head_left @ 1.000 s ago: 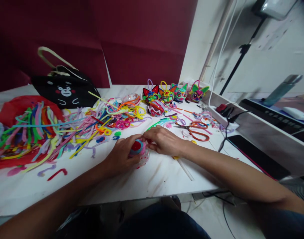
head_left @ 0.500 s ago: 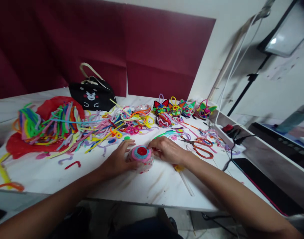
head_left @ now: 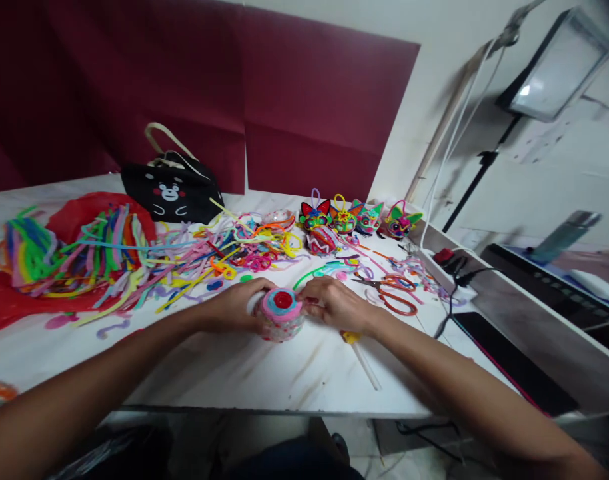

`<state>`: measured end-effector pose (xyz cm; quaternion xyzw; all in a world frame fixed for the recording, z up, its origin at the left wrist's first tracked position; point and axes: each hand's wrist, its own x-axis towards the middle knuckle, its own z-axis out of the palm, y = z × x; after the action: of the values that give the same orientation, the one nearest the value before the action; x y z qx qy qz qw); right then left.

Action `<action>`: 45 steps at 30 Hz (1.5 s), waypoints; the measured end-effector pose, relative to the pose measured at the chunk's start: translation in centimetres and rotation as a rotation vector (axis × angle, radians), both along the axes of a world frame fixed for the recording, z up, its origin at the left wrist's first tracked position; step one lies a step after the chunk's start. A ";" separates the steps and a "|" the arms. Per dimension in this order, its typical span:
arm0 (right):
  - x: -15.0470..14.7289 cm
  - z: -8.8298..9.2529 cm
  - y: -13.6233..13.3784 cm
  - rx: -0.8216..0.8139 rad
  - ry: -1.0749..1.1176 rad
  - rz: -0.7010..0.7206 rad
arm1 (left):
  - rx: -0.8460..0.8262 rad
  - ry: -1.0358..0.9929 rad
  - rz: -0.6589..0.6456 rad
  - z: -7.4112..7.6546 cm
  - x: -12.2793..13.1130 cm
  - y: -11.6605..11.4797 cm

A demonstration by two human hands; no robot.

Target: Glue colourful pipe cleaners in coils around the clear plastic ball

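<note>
My left hand (head_left: 237,311) is curled round the left side of a small ball (head_left: 282,313) wrapped in pink, blue and red pipe cleaner, resting on the white table (head_left: 264,373). My right hand (head_left: 337,305) pinches the wrap at the ball's right side, fingers closed. A loose green pipe cleaner (head_left: 314,272) lies just behind the hands.
A heap of coloured pipe cleaners (head_left: 134,257) spreads over the left, partly on a red sheet (head_left: 14,303). A black bear bag (head_left: 169,193), several finished cat-face ornaments (head_left: 359,219), red scissors (head_left: 394,297), a power strip with cables (head_left: 447,263) and a white stick (head_left: 364,363) stand around.
The view swung up and left, then settled. Both hands stayed on the ball; the ball turned so its red centre faces up, and the left fingers closed further round it.
</note>
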<state>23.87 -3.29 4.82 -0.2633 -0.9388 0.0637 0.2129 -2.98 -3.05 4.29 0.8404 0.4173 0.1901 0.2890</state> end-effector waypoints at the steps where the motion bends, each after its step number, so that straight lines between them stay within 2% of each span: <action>1: 0.0 -0.1 -0.1 -0.002 0.004 -0.004 | -0.024 0.017 -0.027 0.8 0.1 0.3; 4: 0.0 -0.2 -0.4 -0.002 0.012 -0.016 | -0.116 0.104 -0.087 2.8 1.1 -0.1; 6: -0.1 -0.2 -0.5 -0.003 0.016 -0.027 | -0.136 0.171 -0.111 3.4 2.1 -0.9; 7: -0.2 -0.2 -0.5 -0.004 0.017 -0.033 | -0.084 0.192 -0.086 3.4 2.7 -1.4; 9: -0.3 -0.2 -0.6 -0.007 0.017 -0.045 | 0.024 0.188 0.026 2.8 3.8 -2.0; 11: -0.4 -0.3 -0.7 -0.009 0.020 -0.059 | 0.083 0.183 0.075 1.7 4.4 -2.2; 17: -0.2 -0.3 -1.3 -0.023 0.046 -0.101 | 0.204 0.045 0.054 -1.2 4.6 -1.5; 25: 0.0 -0.6 -1.0 -0.037 0.066 -0.122 | 0.298 -0.066 0.090 -3.3 4.6 -1.5; 39: -0.4 -1.0 -1.2 0.016 0.009 -0.185 | 0.373 -0.072 0.105 -3.7 4.7 -1.4; 45: 0.4 0.4 -1.8 0.033 0.036 -0.256 | 0.279 -0.098 0.112 -3.0 4.7 -1.5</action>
<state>24.22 -5.04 5.22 -0.3761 -0.8944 0.0252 0.2406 1.76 -4.58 1.33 0.8375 0.4184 0.3026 0.1786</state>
